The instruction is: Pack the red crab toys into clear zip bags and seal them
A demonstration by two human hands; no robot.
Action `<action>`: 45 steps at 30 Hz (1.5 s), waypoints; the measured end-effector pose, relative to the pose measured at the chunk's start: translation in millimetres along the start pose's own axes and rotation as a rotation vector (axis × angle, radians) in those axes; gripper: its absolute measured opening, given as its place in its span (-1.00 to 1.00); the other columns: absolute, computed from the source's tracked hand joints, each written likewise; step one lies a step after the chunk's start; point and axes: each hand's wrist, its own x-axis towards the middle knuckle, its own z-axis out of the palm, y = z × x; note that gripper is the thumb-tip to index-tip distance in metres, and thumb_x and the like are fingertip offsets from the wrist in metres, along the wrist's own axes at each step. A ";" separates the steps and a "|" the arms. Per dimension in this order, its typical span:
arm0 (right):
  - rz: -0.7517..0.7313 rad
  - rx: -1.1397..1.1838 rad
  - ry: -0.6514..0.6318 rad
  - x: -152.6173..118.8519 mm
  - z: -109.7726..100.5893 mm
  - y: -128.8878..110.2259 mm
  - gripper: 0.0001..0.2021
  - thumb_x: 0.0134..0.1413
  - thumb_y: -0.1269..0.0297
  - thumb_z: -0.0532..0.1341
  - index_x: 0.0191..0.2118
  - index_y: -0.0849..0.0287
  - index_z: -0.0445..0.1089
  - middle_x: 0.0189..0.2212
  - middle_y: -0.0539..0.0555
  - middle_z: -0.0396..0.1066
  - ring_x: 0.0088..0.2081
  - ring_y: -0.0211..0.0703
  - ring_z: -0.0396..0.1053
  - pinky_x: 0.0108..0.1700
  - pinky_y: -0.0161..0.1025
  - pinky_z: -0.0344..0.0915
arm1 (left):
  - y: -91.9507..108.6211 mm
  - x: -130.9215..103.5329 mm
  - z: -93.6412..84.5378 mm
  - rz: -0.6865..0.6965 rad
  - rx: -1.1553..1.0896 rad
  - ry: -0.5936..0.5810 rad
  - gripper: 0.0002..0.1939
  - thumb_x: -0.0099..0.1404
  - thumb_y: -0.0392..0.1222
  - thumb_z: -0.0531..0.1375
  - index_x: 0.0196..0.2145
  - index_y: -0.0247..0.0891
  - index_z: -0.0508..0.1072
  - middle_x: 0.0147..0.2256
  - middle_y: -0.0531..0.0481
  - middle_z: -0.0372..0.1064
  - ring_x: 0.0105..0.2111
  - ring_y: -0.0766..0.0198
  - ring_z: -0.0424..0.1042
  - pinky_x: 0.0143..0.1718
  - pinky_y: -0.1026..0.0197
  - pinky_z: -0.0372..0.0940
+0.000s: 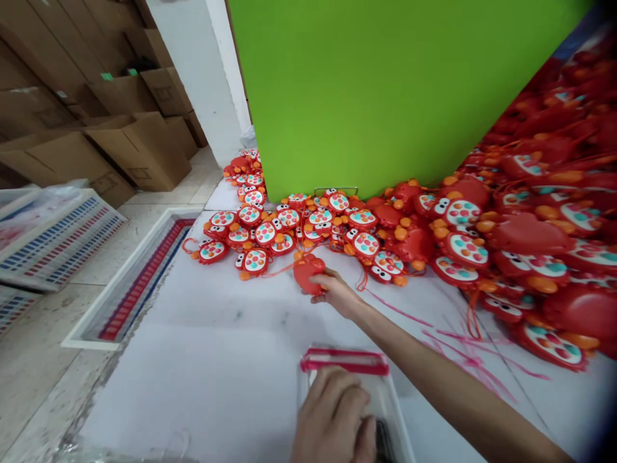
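My right hand [332,290] reaches forward and grips a red crab toy [307,273] by its side, its plain red back facing up and a cord trailing left. Nearer the bottom, my left hand [335,418] rests with curled fingers on a clear pouch [380,392] with a pink zip edge. What its fingers hold, if anything, is hidden. Beyond the right hand lies a row of red crab toys [265,233] with white faces, coloured buttons and orange claws, on the white tabletop [216,366].
A green board [385,83] stands behind the toys. A large heap of crab toys [530,231] fills the right side. Pink ribbons [463,354] lie on the table. Plastic baskets [62,238] and cardboard boxes [139,148] are on the floor at left.
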 end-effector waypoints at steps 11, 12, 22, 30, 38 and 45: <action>0.201 0.550 0.118 -119.0 -35.6 20.9 -0.62 -0.29 0.23 0.39 -0.26 0.22 0.38 -0.39 0.04 0.47 -0.40 -0.16 0.44 -0.42 -0.28 0.36 | -21.7 -40.1 69.4 -0.061 0.450 -0.276 -0.82 0.18 -0.40 0.11 -0.23 -0.28 0.34 -0.30 -0.03 0.32 -0.31 0.16 0.27 -0.28 0.09 0.26; 0.190 0.534 0.155 -124.5 -34.6 23.8 -0.64 -0.30 0.23 0.40 -0.30 0.24 0.39 -0.44 0.03 0.46 -0.44 -0.19 0.42 -0.44 -0.30 0.34 | -22.1 -38.2 68.1 -0.063 0.448 -0.290 -0.88 0.19 -0.39 0.11 -0.30 -0.26 0.34 -0.32 -0.01 0.31 -0.31 0.16 0.26 -0.28 0.09 0.25; -0.028 -0.120 0.355 -165.8 -48.8 27.5 -0.73 -0.13 0.10 0.23 -0.41 0.24 0.33 -0.50 0.02 0.38 -0.44 -0.15 0.32 -0.40 -0.25 0.23 | -17.7 -26.5 58.4 -0.167 0.357 -0.250 -0.88 0.18 -0.39 0.11 -0.31 -0.25 0.29 -0.31 -0.02 0.33 -0.26 0.14 0.27 -0.22 0.04 0.23; -0.154 -0.634 0.343 -188.3 -60.1 -9.5 -0.59 0.01 0.11 0.13 -0.03 0.19 0.19 -0.29 0.11 0.43 -0.35 -0.10 0.38 -0.30 -0.21 0.29 | -20.0 -42.7 55.9 -0.471 -0.136 -0.081 -0.47 0.12 -0.46 0.05 0.06 -0.25 0.11 -0.11 -0.13 0.29 -0.09 0.16 0.30 -0.04 -0.03 0.25; 0.073 -0.579 -0.125 -227.9 -52.9 2.1 -0.59 0.14 0.06 0.05 0.06 0.13 0.16 -0.27 0.10 0.44 -0.25 -0.05 0.39 -0.19 -0.15 0.32 | -22.8 -41.3 50.7 -0.396 -0.121 -0.068 -0.48 0.15 -0.46 0.01 0.08 -0.23 0.21 -0.14 -0.11 0.36 -0.14 0.17 0.31 -0.10 0.02 0.25; 0.212 0.093 -0.178 -219.3 -49.0 -5.4 -0.56 -0.06 0.10 0.26 -0.06 0.19 0.29 -0.25 0.11 0.40 -0.23 -0.06 0.38 -0.20 -0.17 0.36 | -19.7 -30.2 46.4 -0.217 -0.006 -0.106 -0.83 0.24 -0.34 0.04 -0.38 -0.28 0.43 -0.43 -0.03 0.36 -0.36 0.21 0.28 -0.28 0.11 0.22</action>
